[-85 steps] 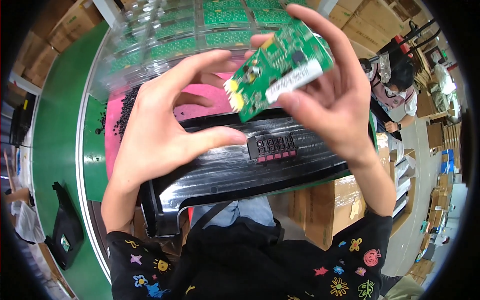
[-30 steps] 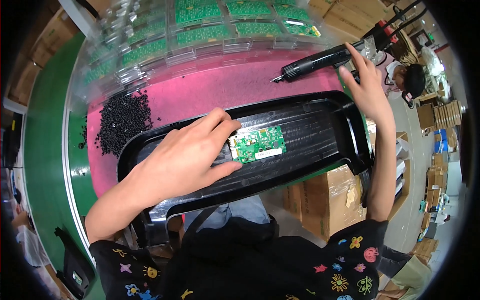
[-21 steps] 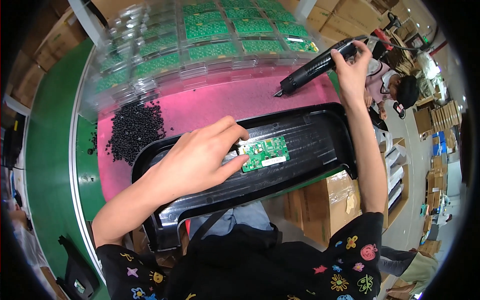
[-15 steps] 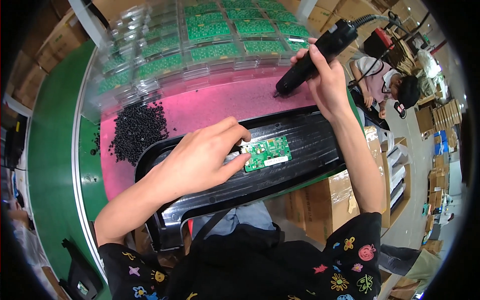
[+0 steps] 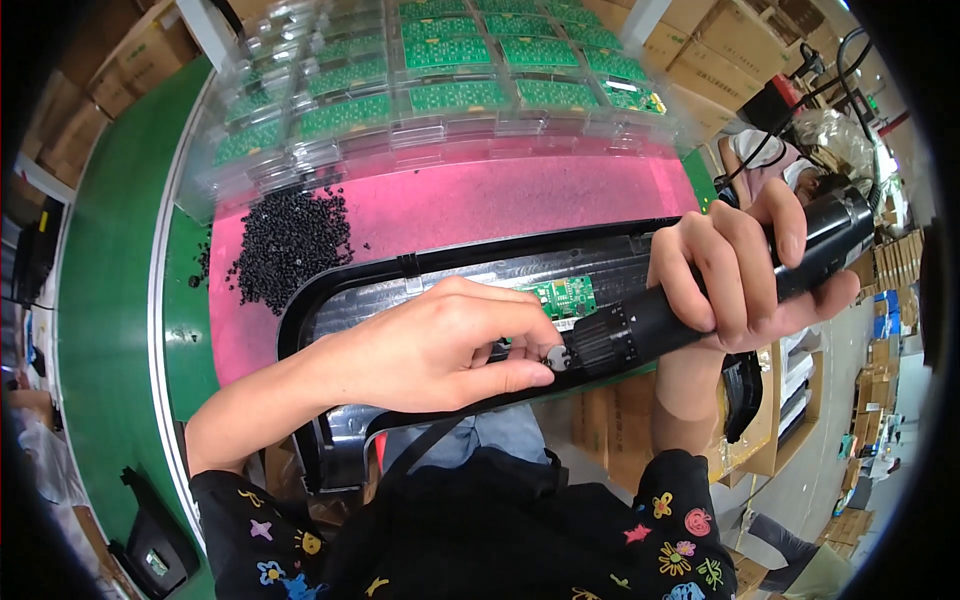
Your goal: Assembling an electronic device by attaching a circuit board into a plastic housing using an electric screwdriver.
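Observation:
My right hand (image 5: 735, 265) is wrapped round a black electric screwdriver (image 5: 650, 325), which lies nearly level with its nose pointing left. At that nose my left hand (image 5: 450, 345) has its thumb and fingers pinched close together; whatever is between them is too small and hidden to make out. Behind the fingers and the nose, a green circuit board (image 5: 568, 294) rests in a long black plastic housing (image 5: 370, 305). My left hand and the screwdriver cover part of the board. The housing sits at the table's near edge, above my lap.
A heap of small black screws (image 5: 290, 245) lies left on the pink mat (image 5: 480, 195). Clear plastic trays (image 5: 400, 130) of green boards are stacked behind. Cardboard boxes (image 5: 610, 425) stand below right. A person (image 5: 765, 155) is at the far right. Another black housing (image 5: 160, 545) lies lower left.
My right hand has brought the screwdriver from the mat toward me and turned its nose left. My left fingers have left the board's edge and moved right and nearer, to the nose.

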Demonstrator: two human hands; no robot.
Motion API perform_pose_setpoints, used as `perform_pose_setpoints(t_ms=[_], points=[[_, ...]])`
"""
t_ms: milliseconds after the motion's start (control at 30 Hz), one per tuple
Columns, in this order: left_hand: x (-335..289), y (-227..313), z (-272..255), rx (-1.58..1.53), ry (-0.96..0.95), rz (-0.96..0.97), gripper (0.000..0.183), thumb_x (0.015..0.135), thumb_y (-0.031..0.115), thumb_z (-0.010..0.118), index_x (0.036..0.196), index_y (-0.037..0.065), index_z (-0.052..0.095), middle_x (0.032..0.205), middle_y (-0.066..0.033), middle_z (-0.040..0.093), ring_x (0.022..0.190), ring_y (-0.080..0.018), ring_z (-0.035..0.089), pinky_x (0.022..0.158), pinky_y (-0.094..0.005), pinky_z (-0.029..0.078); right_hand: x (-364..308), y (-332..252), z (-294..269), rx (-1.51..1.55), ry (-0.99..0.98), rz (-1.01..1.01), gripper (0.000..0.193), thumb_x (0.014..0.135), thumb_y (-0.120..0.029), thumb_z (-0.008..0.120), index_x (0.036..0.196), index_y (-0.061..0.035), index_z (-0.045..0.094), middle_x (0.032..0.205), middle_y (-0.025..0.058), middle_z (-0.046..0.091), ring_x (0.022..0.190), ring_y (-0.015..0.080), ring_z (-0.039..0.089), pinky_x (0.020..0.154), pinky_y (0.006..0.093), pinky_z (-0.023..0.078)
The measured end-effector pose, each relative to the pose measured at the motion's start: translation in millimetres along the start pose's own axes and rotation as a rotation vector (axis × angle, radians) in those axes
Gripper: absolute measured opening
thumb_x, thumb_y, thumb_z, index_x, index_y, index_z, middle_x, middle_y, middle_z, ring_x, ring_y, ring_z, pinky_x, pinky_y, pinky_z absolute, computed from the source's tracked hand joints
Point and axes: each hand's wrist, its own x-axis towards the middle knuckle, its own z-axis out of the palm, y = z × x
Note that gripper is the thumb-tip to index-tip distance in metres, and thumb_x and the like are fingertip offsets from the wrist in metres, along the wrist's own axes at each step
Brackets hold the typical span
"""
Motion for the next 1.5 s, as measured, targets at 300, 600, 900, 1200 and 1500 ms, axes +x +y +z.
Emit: perform_pose_setpoints(t_ms=[300,600,900,1200,1500], points=[[0,1,9,0.32,0.177,0.241,0.016,0.078,0.002,0.075,0.088,0.0,0.063,0.079,-0.01,0.062,0.068,-0.0261,0.063,0.057,-0.0342,0.05,-8,7,3,-0.05,-0.042,-0.008,0.035,0.089,-0.043,0.065,0.093,-0.0134,0.046,0.058,-0.0042,0.058,0.042,0.0048,0.053,0.048,0.0218,0.047],[1,-3,5,0.381,0.337,0.113,0.014,0.079,-0.001,0.073,0.091,-0.001,0.065,0.082,-0.0118,0.065,0.072,-0.0276,0.066,0.06,-0.0332,0.052,-17,-8,30,-0.382,0.179,-0.228,0.037,0.077,-0.038,0.072,0.092,-0.0111,0.05,0.057,-0.0035,0.059,0.042,0.0051,0.053,0.052,0.0223,0.047],[-1,-5,2,0.386,0.258,0.089,0.016,0.077,0.001,0.074,0.09,-0.001,0.065,0.083,-0.012,0.066,0.074,-0.0279,0.067,0.063,-0.0329,0.054,-15,11,37,-0.417,0.155,-0.258,0.038,0.074,-0.038,0.073,0.09,-0.0119,0.05,0.056,-0.0028,0.059,0.041,0.0062,0.053,0.052,0.0235,0.049],[2,-9,3,0.316,0.201,0.08,0.018,0.08,0.0,0.071,0.095,-0.002,0.06,0.086,-0.0129,0.063,0.076,-0.0302,0.065,0.063,-0.0357,0.052,-15,10,29,-0.467,0.026,-0.246,0.043,0.075,-0.041,0.075,0.093,-0.0111,0.05,0.057,-0.0025,0.061,0.041,0.0063,0.053,0.05,0.0234,0.049],[2,-1,0,0.522,0.108,-0.198,0.011,0.089,0.008,0.062,0.091,0.001,0.055,0.087,-0.0117,0.058,0.079,-0.0326,0.06,0.065,-0.0412,0.049,-18,-21,-1,-0.703,0.142,-0.004,0.059,0.082,-0.061,0.065,0.108,-0.0105,0.049,0.065,-0.0045,0.054,0.051,0.0069,0.049,0.06,0.0256,0.04]])
